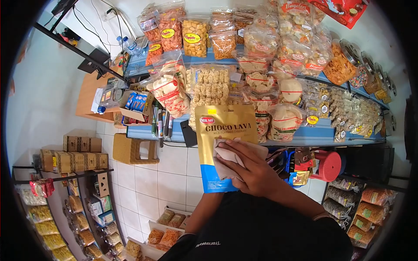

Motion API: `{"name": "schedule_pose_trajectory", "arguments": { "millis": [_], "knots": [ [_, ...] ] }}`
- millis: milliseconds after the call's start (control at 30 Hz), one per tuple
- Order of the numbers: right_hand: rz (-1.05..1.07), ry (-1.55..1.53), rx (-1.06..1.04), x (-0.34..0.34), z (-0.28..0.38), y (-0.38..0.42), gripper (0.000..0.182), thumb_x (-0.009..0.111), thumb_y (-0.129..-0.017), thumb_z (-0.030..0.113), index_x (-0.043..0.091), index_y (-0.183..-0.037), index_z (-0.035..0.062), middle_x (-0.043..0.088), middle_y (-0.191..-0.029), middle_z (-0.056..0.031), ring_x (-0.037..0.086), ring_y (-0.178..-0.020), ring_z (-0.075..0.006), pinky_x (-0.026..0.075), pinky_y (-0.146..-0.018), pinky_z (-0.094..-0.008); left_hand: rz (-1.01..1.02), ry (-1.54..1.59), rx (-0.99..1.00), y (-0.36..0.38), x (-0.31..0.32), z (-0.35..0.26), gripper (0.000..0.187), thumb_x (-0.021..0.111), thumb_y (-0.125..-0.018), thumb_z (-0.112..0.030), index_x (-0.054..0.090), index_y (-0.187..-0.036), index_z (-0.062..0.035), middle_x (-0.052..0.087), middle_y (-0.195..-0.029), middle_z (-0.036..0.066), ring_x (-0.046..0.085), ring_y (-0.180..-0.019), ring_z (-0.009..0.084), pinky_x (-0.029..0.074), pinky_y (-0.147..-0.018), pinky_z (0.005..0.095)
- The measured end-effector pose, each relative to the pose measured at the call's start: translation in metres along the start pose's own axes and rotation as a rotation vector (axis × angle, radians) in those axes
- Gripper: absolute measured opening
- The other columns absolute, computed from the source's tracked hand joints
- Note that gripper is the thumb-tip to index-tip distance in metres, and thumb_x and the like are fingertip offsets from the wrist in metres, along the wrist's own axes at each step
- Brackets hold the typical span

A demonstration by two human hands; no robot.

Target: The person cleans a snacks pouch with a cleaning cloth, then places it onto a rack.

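A gold and blue Choco Lava chocolate pouch [220, 122] is held upright in front of my body. My right hand [257, 172] is closed on a pale folded cloth [223, 160], which presses against the front of the pouch. Part of the cloth sticks out beyond my knuckles on the right. My left forearm [204, 213] rises to the bottom of the pouch; the left hand itself is hidden behind it and supports it from there. Directly beyond the pouch's top edge stands a clear pack of pale puffed snacks [211, 85].
Bagged snacks crowd the blue shelf [320, 135] ahead, with crackers [167, 91] at left. A brown woven stool [130, 148] stands on the white floor tiles [174, 158]. To the right is a red stool [327, 166]. Stocked racks [89, 174] flank both sides, and open boxes [152, 228] sit low left.
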State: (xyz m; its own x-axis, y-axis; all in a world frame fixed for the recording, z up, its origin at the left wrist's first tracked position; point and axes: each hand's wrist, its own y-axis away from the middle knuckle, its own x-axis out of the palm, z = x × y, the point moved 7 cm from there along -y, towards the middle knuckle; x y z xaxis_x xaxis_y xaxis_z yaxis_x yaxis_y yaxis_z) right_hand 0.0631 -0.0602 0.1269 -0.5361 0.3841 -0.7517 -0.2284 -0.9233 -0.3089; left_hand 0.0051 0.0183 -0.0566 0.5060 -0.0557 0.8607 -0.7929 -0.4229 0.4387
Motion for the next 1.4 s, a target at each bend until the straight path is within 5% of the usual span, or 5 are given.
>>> {"name": "schedule_pose_trajectory", "arguments": {
  "millis": [433, 900, 1033, 1167, 1400],
  "knots": [
    [0.024, 0.032, 0.172, 0.026, -0.016, -0.038, 0.059, 0.071, -0.095, 0.024, 0.062, -0.15, 0.006, 0.053, -0.159, -0.0204, 0.044, -0.153, -0.0404, 0.035, -0.127, -0.0561, 0.097, 0.207, -0.126, 0.006, 0.022, -0.082, 0.104, 0.032, -0.102, -0.085, 0.038, -0.165, -0.0014, 0.056, -0.152, 0.023, 0.059, -0.136, 0.0369, 0.048, -0.117, 0.0501],
    [-0.03, 0.366, 0.204, 0.055, 0.034, -0.127, 0.06, 0.064, -0.1, 0.029, 0.059, -0.157, 0.0099, 0.057, -0.156, -0.018, 0.035, -0.158, -0.0401, 0.022, -0.126, -0.0612, 0.321, -0.153, 0.031, 0.014, 0.028, -0.123, 0.08, 0.025, -0.114, -0.064, 0.014, -0.175, -0.0141, 0.026, -0.177, 0.015, 0.03, -0.162, 0.0354, 0.026, -0.134, 0.0501],
    [-0.008, 0.294, 0.186, 0.067, 0.036, -0.128, 0.058, 0.062, -0.101, 0.028, 0.06, -0.156, 0.0123, 0.06, -0.152, -0.0188, 0.037, -0.157, -0.0406, 0.023, -0.125, -0.0612, 0.467, 0.549, -0.112, 0.005, 0.035, -0.13, 0.084, 0.028, -0.112, -0.07, 0.018, -0.174, -0.0133, 0.03, -0.174, 0.018, 0.036, -0.159, 0.0384, 0.031, -0.132, 0.0525],
    [0.141, 0.188, 0.126, 0.086, 0.039, -0.111, 0.058, 0.068, -0.098, 0.033, 0.062, -0.153, 0.0124, 0.055, -0.161, -0.0133, 0.036, -0.159, -0.0363, 0.022, -0.127, -0.0609, -0.023, -0.063, -0.129, -0.008, 0.015, -0.137, 0.095, 0.032, -0.104, -0.082, 0.032, -0.169, -0.0122, 0.042, -0.163, 0.029, 0.048, -0.147, 0.0483, 0.039, -0.125, 0.0601],
    [0.296, -0.059, 0.029, 0.091, 0.041, -0.088, 0.05, 0.067, -0.097, 0.025, 0.068, -0.147, 0.0173, 0.056, -0.16, -0.012, 0.043, -0.155, -0.0339, 0.021, -0.129, -0.0588, 0.288, 0.439, -0.375, -0.023, 0.021, -0.127, 0.1, 0.036, -0.103, -0.082, 0.035, -0.165, -0.0038, 0.05, -0.155, 0.029, 0.053, -0.142, 0.0479, 0.047, -0.116, 0.0666]
  ]
}}
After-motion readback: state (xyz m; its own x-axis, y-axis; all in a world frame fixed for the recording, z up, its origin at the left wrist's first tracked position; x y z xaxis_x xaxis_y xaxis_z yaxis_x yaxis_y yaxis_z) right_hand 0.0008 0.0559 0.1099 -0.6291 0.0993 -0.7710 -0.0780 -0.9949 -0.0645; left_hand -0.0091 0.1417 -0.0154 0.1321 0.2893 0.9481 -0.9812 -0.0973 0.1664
